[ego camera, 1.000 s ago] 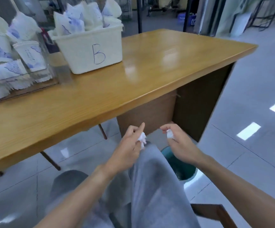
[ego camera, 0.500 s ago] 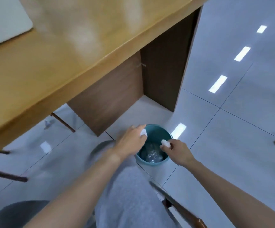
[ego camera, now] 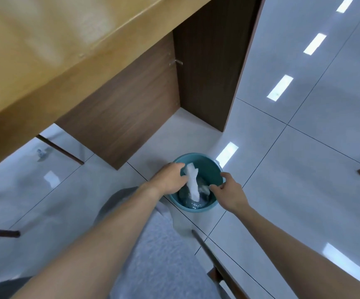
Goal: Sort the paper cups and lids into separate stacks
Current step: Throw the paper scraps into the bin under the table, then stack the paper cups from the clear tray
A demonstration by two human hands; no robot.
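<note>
Bin: a teal round bin is seen on the pale tiled floor, beside the dark wooden desk panel.
Paper: a white crumpled strip is seen over the bin's opening, at the fingers of the left hand.
Right hand: the right hand is held over the bin's right rim, fingers loosely curled, nothing gripped.
Desk: a light wooden desktop is seen above.
Lap: grey trousers are seen below.
</note>
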